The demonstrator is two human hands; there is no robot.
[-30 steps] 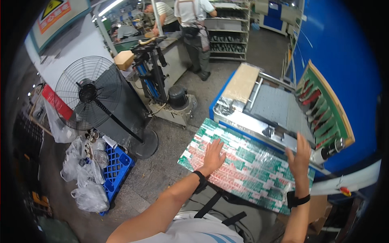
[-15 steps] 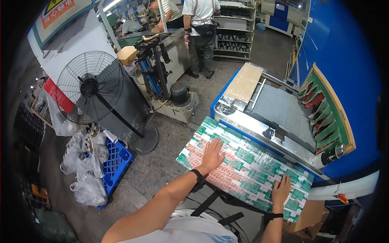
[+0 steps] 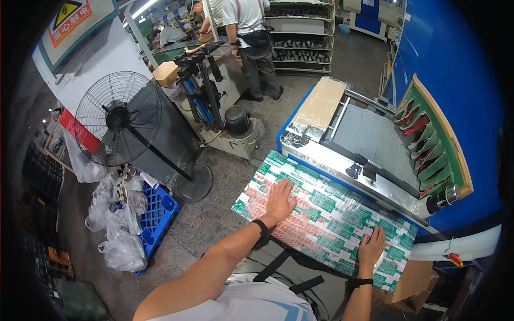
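Under both hands, one patterned tabletop (image 3: pixel 324 227) in green, white and red, in front of one blue-sided machine (image 3: pixel 364 134). On its left part, one left grip (image 3: pixel 279 202), palm down, fingers spread apart, near the left edge. On its right part, one right grip (image 3: pixel 371 247), palm down too, fingers slightly apart, close to the near edge. Between the two, a wide stretch of patterned surface. Two black wristbands (image 3: pixel 364 282), one per wrist.

Far edge just beside the machine; cannot tell whether touching. Near edge close to the wearer's torso (image 3: pixel 235 302). Left corner out over grey floor (image 3: pixel 209 224), with a broad strip of it between there and one blue pallet (image 3: pixel 155 214). Beside and on the pallet, several translucent bags (image 3: pixel 126 251), too overlapped to count. Behind them, one black fan (image 3: pixel 118 119). Below the right edge, one cardboard box (image 3: pixel 416 286). On the machine's right, one green board (image 3: pixel 444 142) with a row of red and green pieces (image 3: pixel 431 155), overlapping, count uncertain. Farther off, three people (image 3: pixel 251 43) and one rack (image 3: pixel 300 25).
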